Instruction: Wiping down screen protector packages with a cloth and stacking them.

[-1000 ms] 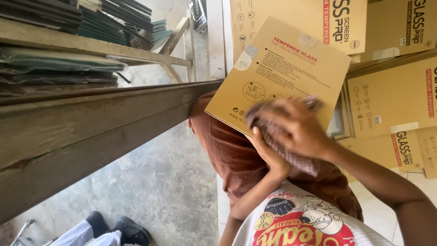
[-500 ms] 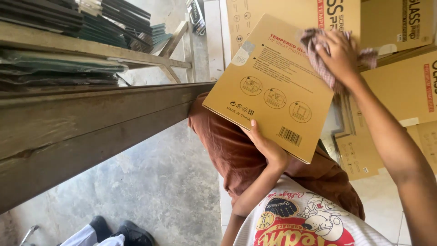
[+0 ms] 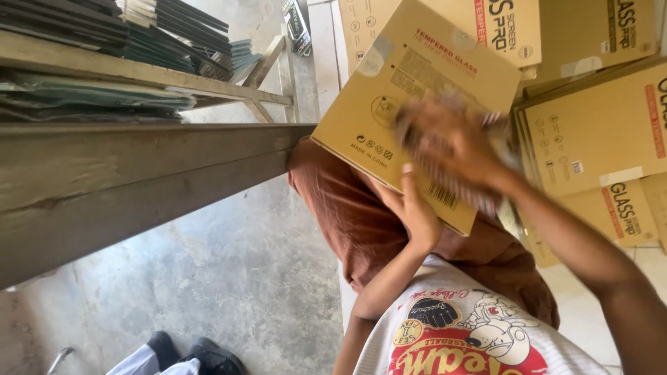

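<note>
Left hand (image 3: 415, 212) gripping the lower edge of a flat cardboard box (image 3: 389, 104), tilted above the lap. Right hand (image 3: 451, 142), blurred, pressing a checked cloth (image 3: 479, 198) on its face. Below: concrete floor (image 3: 229, 278); alongside, wooden beam (image 3: 139, 173), stacked cartons (image 3: 597, 132).

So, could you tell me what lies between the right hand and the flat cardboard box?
A checked cloth, blurred, lies between the right hand and the box, in the head view.

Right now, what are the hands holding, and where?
Left hand grips the flat cardboard box at its lower edge; right hand presses a checked cloth on its face.
</note>
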